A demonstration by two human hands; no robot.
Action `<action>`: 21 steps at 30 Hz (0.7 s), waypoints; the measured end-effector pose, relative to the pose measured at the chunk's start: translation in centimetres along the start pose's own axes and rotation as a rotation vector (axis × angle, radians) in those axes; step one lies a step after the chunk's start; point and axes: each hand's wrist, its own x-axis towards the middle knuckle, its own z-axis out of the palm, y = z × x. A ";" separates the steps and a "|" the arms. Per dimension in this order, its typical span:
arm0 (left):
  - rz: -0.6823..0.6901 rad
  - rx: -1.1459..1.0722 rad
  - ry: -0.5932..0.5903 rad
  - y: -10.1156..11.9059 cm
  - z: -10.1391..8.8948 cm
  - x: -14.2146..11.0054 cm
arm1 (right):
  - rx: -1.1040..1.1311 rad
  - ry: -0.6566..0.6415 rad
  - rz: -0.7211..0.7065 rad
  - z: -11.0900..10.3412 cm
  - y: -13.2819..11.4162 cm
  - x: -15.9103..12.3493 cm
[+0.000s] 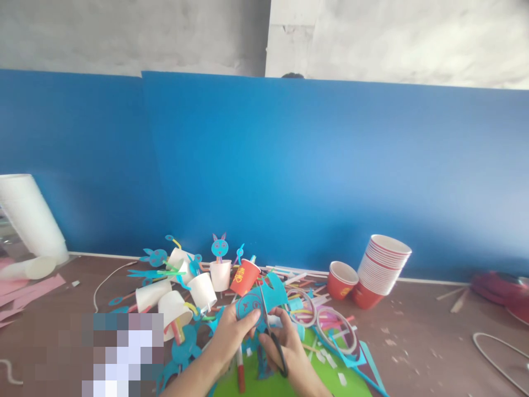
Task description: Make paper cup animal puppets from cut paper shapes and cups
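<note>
My left hand (232, 334) pinches a blue paper cutout (264, 298) shaped like an animal head, holding it up over the table. My right hand (288, 346) is wrapped round black-handled scissors (273, 336), whose blades reach up into the cutout. Under both hands lies a green sheet (289, 380) with a red marker pen (240, 375) on it. Blue paper offcuts lie around my hands.
Several white paper cups with blue animal cutouts (194, 284) lie behind my hands, with a red cup (244, 277) among them. A stack of red cups (382, 270) stands at right, a white cup stack (28, 218) at left. A blue partition (289, 165) backs the table. Tape rolls (326, 325) and white cable (500, 358) lie right.
</note>
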 end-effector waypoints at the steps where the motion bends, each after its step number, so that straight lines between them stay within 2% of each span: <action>1: 0.004 0.003 -0.002 0.0 0.0 0.0 | -0.003 -0.004 -0.001 0.0 0.0 0.0; 9: 0.048 0.056 -0.042 0.0 -0.6 0.2 | -0.049 -0.013 0.013 -0.2 0.1 -0.1; 21: 0.020 0.030 -0.061 0.4 -1.1 0.3 | -0.094 0.006 0.046 -0.2 -0.8 -0.1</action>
